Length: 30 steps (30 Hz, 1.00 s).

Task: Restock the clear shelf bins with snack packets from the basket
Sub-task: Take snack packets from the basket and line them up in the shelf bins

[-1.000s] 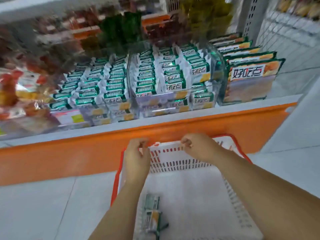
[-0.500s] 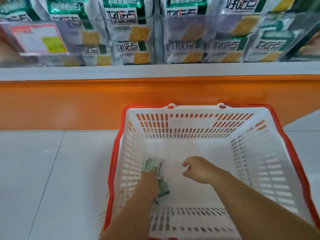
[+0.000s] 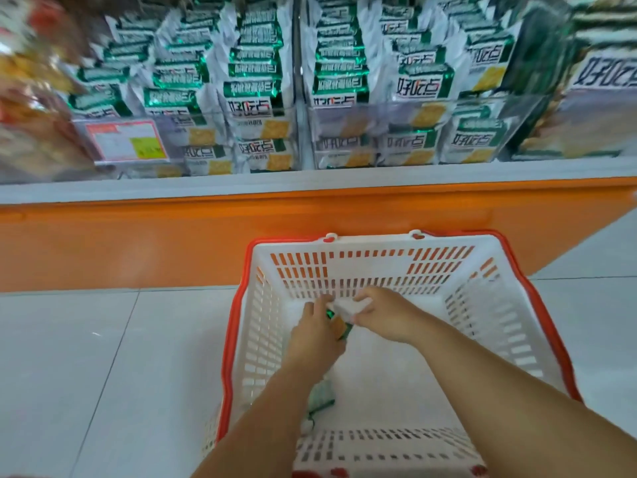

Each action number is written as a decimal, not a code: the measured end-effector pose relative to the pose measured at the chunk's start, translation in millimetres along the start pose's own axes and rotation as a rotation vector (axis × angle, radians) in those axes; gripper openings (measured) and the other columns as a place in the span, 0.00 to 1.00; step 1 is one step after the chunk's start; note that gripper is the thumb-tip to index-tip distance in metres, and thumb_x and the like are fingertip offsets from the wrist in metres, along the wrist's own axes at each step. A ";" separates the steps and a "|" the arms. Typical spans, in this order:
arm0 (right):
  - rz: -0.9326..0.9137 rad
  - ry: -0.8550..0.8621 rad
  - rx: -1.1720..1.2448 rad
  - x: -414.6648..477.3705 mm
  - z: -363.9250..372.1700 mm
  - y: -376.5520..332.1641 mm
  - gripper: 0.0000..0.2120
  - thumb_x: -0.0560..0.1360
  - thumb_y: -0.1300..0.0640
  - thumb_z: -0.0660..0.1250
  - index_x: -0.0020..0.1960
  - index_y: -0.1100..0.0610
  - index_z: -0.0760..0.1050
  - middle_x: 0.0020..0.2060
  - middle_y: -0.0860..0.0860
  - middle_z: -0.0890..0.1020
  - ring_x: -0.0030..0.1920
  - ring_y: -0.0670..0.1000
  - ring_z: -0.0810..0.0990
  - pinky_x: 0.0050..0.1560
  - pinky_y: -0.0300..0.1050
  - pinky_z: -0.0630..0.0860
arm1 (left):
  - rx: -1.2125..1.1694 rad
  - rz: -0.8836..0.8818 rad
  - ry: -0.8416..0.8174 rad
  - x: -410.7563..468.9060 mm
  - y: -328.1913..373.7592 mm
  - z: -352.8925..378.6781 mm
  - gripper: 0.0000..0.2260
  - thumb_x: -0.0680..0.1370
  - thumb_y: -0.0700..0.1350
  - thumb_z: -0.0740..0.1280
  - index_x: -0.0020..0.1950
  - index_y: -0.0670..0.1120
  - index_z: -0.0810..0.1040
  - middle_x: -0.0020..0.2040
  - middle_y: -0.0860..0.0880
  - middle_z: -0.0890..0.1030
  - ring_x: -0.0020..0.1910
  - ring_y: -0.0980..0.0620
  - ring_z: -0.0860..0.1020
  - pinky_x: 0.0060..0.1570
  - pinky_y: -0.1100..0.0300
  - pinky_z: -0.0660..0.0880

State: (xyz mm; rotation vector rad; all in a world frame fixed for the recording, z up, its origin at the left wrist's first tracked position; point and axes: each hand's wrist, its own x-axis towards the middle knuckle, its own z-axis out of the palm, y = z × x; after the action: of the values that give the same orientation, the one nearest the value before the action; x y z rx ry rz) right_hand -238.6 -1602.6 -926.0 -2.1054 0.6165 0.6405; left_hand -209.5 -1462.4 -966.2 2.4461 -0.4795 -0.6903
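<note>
Between the fingertips of both hands, low inside the basket (image 3: 238,322), sits one snack pkt (image 3: 339,324), green/white. L hand (image 3: 317,334) fingers curl round its near end; R hand (image 3: 384,317) fingers pinch its white far end. Below the L wrist a 2nd pkt (image 3: 322,400) lies on the basket floor. Beyond the fingers, up on the shelf (image 3: 310,182), clear bins (image 3: 344,112) stand packed w/ same pkts, price tag (image 3: 127,141) on the left one's front.
</note>
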 end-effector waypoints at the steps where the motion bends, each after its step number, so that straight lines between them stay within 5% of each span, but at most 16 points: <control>1: -0.021 0.030 0.030 -7.3 -9.0 -7.6 0.18 0.75 0.51 0.68 0.63 0.50 0.67 0.60 0.50 0.74 0.55 0.51 0.75 0.51 0.43 0.74 | -0.025 0.073 0.041 -2.0 13.1 -8.3 0.29 0.73 0.42 0.70 0.70 0.50 0.61 0.64 0.50 0.68 0.59 0.49 0.74 0.54 0.55 0.74; 6: -0.205 0.203 0.100 -56.1 -65.0 -42.9 0.16 0.73 0.56 0.71 0.54 0.50 0.66 0.52 0.51 0.76 0.42 0.46 0.76 0.35 0.39 0.72 | -0.111 0.412 0.194 -18.5 71.8 -54.7 0.27 0.73 0.41 0.71 0.69 0.49 0.66 0.63 0.51 0.71 0.60 0.50 0.72 0.57 0.54 0.71; 10: -0.345 0.344 0.121 -99.5 -108.7 -63.0 0.14 0.72 0.57 0.72 0.46 0.48 0.66 0.52 0.51 0.79 0.45 0.53 0.80 0.43 0.53 0.79 | -0.244 0.585 0.313 -35.2 103.4 -91.3 0.26 0.71 0.44 0.74 0.66 0.54 0.68 0.60 0.53 0.72 0.58 0.54 0.71 0.55 0.62 0.71; 13: -0.445 0.415 0.150 -127.8 -136.3 -71.6 0.13 0.74 0.58 0.70 0.45 0.47 0.66 0.53 0.51 0.79 0.39 0.51 0.80 0.38 0.49 0.76 | -0.385 0.538 0.310 -48.4 128.4 -119.0 0.21 0.72 0.51 0.73 0.59 0.63 0.68 0.59 0.56 0.73 0.56 0.60 0.73 0.55 0.68 0.70; 17: -0.545 0.507 0.217 -150.4 -157.2 -71.2 0.11 0.74 0.57 0.70 0.49 0.49 0.68 0.49 0.40 0.74 0.49 0.47 0.76 0.52 0.50 0.75 | -0.537 0.494 0.205 -57.5 157.8 -144.7 0.12 0.76 0.47 0.69 0.56 0.60 0.73 0.47 0.61 0.79 0.41 0.64 0.80 0.36 0.66 0.76; 21: -0.631 0.597 0.318 -151.7 -168.5 -65.8 0.12 0.74 0.58 0.70 0.46 0.46 0.67 0.55 0.42 0.74 0.57 0.45 0.74 0.59 0.50 0.73 | -0.442 0.540 0.222 -52.3 187.4 -162.2 0.10 0.76 0.46 0.69 0.51 0.60 0.74 0.44 0.52 0.78 0.37 0.55 0.79 0.34 0.64 0.73; 25: -0.673 0.702 0.396 -143.5 -186.2 -57.8 0.13 0.74 0.57 0.70 0.46 0.44 0.66 0.54 0.45 0.76 0.59 0.47 0.75 0.62 0.52 0.72 | -0.342 0.563 0.216 -37.2 218.7 -171.1 0.09 0.75 0.49 0.70 0.53 0.59 0.75 0.45 0.52 0.80 0.38 0.57 0.81 0.36 0.64 0.76; 30: -0.611 0.847 0.382 -130.9 -210.2 -37.0 0.19 0.75 0.54 0.69 0.62 0.48 0.66 0.59 0.45 0.73 0.59 0.45 0.72 0.61 0.42 0.69 | -0.255 0.593 0.323 -6.2 261.8 -180.4 0.08 0.76 0.47 0.69 0.50 0.60 0.74 0.41 0.43 0.81 0.35 0.46 0.80 0.30 0.59 0.75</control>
State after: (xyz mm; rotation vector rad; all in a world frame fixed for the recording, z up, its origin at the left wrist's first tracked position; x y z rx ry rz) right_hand -266.7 -1729.3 -711.9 -1.9774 0.4358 -0.6953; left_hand -160.7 -1592.0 -679.9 1.9721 -0.8704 -0.0957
